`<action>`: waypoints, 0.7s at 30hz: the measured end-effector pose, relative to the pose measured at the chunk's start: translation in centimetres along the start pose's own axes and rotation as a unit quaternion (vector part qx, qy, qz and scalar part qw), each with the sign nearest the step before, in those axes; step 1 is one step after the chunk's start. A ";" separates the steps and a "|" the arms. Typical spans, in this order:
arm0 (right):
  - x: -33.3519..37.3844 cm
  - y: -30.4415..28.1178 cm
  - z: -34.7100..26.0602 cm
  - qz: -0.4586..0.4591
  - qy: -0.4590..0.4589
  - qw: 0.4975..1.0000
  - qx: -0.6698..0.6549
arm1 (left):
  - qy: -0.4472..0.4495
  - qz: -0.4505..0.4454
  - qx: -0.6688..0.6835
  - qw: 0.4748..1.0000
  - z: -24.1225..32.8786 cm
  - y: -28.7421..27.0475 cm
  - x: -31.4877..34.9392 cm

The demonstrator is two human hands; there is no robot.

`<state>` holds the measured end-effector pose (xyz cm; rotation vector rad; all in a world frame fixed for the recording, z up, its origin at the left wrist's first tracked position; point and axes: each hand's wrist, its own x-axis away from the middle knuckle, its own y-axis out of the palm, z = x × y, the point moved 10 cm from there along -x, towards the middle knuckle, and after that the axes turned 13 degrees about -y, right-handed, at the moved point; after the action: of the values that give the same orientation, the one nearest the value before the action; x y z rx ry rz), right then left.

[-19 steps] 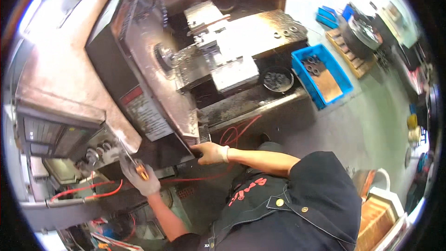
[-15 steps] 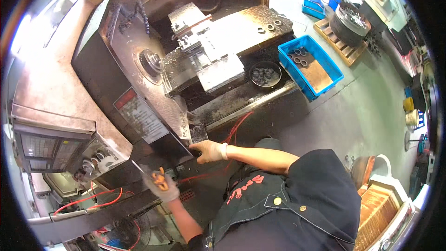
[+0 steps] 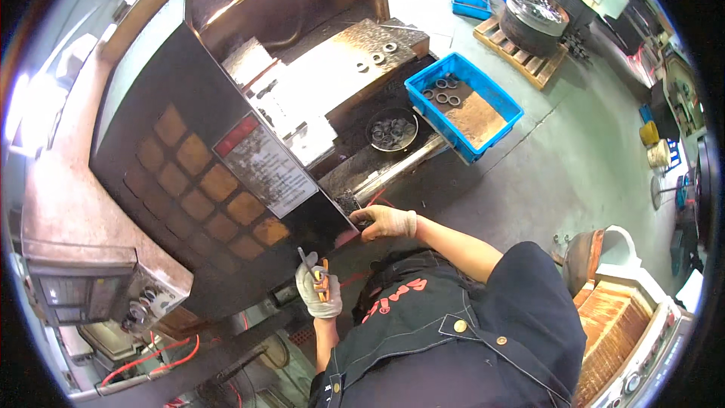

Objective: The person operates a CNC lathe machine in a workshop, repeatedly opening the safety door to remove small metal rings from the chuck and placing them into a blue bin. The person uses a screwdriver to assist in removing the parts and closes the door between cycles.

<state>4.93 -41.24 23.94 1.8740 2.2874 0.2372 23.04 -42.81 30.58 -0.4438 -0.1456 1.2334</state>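
Lower left of frame: grey control panel with knobs (image 3: pixel 113 298), partly cut off. Centre: our gloved left hand (image 3: pixel 319 291) is closed around a small orange-handled tool (image 3: pixel 322 272), its metal tip pointing up toward the dark sliding machine door with amber panes (image 3: pixel 196 181). Just right, our gloved right hand (image 3: pixel 385 221) grips the door's lower right corner, fingers curled; the door's long axis runs from upper left to lower right. Right hand is nearer the door. Upper right: blue plastic crate holding metal rings (image 3: pixel 464 102). Tool type unclear.
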 end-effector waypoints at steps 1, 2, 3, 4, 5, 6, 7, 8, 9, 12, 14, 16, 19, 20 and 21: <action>0.9 -1.0 -0.5 0.003 0.010 1.000 0.006 | 0.032 -0.012 -0.055 0.998 0.9 1.1 -0.1; 1.8 -1.7 -0.7 0.025 0.018 0.999 -0.016 | 0.017 -0.006 -0.055 0.998 3.1 2.0 -0.3; 2.6 -2.4 -0.7 0.047 0.027 0.998 -0.038 | 0.065 -0.015 -0.088 0.994 4.2 2.9 -0.5; 3.4 -3.1 -0.6 0.069 0.035 0.995 -0.060 | 0.113 -0.023 -0.121 0.986 5.1 3.8 -0.5; 3.7 -4.0 0.2 0.067 0.015 0.993 -0.096 | 0.088 -0.034 -0.100 0.991 4.5 4.2 -1.0; 4.4 -5.1 0.6 0.118 -0.019 0.975 -0.187 | 0.056 -0.042 -0.082 0.994 3.7 4.7 -1.1; 5.1 -5.9 1.0 0.170 -0.054 0.944 -0.277 | -0.006 -0.054 -0.052 0.997 2.5 5.0 -1.3; 6.8 -7.5 1.3 0.227 -0.089 0.903 -0.353 | -0.067 -0.066 -0.014 0.995 1.2 6.1 -1.4; 8.3 -9.8 1.7 0.332 -0.145 0.838 -0.408 | -0.158 -0.083 0.033 0.983 -0.4 7.0 -1.4; 12.6 -13.6 1.5 0.362 -0.260 0.747 -0.492 | -0.099 -0.099 0.080 0.987 0.3 8.3 -0.8; 16.3 -14.2 1.5 0.378 -0.293 0.700 -0.530 | 0.096 -0.118 0.000 0.988 4.7 9.4 -0.1; 19.7 -13.9 0.1 0.405 -0.334 0.712 -0.466 | 0.207 -0.250 -0.021 0.946 8.2 12.3 1.0; 23.4 -12.6 -1.2 0.456 -0.331 0.726 -0.393 | -0.007 -0.481 -0.038 0.876 4.6 17.9 3.0; 24.3 -11.9 -1.4 0.469 -0.337 0.726 -0.373 | 0.028 -0.510 -0.050 0.858 3.3 19.2 4.1; 25.2 -11.2 -1.3 0.484 -0.340 0.725 -0.352 | 0.042 -0.541 -0.086 0.836 2.7 20.3 5.1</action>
<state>-10.93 -18.69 21.75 1.9883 0.4689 0.3761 6.00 -32.13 24.18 -0.4625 -0.3746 0.0749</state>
